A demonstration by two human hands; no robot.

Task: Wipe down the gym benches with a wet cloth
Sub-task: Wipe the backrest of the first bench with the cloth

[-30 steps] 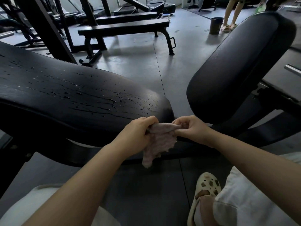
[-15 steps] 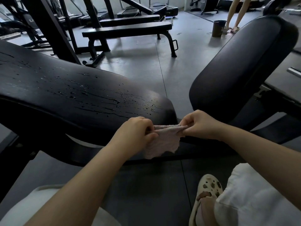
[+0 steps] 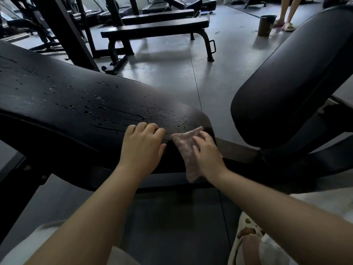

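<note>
A long black bench pad (image 3: 76, 100) runs from the left to the middle, its top dotted with water drops. A small pink cloth (image 3: 186, 150) lies pressed on the pad's near right end, one corner hanging below the edge. My right hand (image 3: 207, 156) lies flat on the cloth and holds it against the pad. My left hand (image 3: 142, 144) rests on the pad's front edge just left of the cloth, fingers curled over the edge, with nothing in it. A second black pad (image 3: 290, 77) rises tilted at the right.
Two flat benches (image 3: 154, 28) stand on the grey floor behind, beside dark rack posts (image 3: 63, 29). A dark bin (image 3: 265, 25) and another person's legs (image 3: 286, 14) are at the far right. My knees and a cream clog (image 3: 248, 234) are at the bottom.
Both hands held the cloth stretched between them below the pad's end. Now the left hand has let go and rests on the pad's edge; the right hand presses the cloth onto the pad.
</note>
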